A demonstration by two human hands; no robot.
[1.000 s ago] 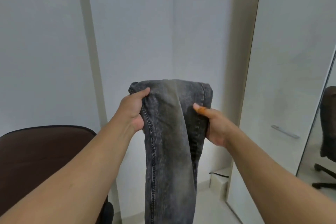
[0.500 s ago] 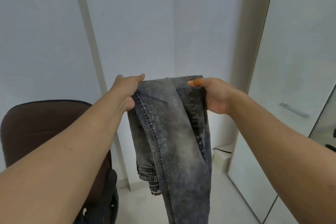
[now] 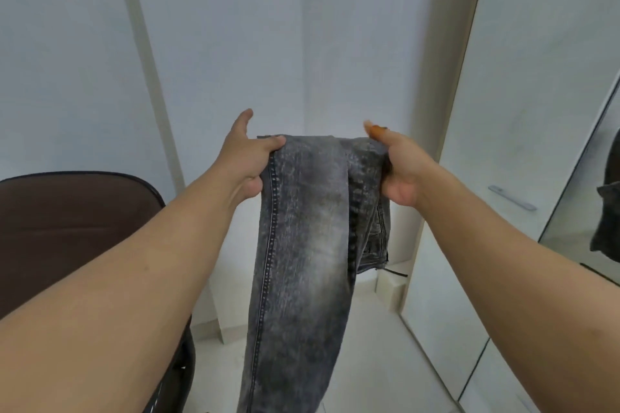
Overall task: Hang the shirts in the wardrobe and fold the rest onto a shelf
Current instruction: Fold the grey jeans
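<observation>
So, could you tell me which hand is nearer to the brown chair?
The left hand. It grips the jeans at their left edge, just above and right of the chair; the right hand holds the opposite edge, beyond the jeans.

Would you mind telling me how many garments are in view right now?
1: grey acid-washed jeans, held up by the left hand and right hand before the wall. A dark shape in the mirror at right may be their reflection.

No words, numbers or signs to read anywhere. Grey washed denim jeans (image 3: 302,245) show only stitching, no label.
</observation>
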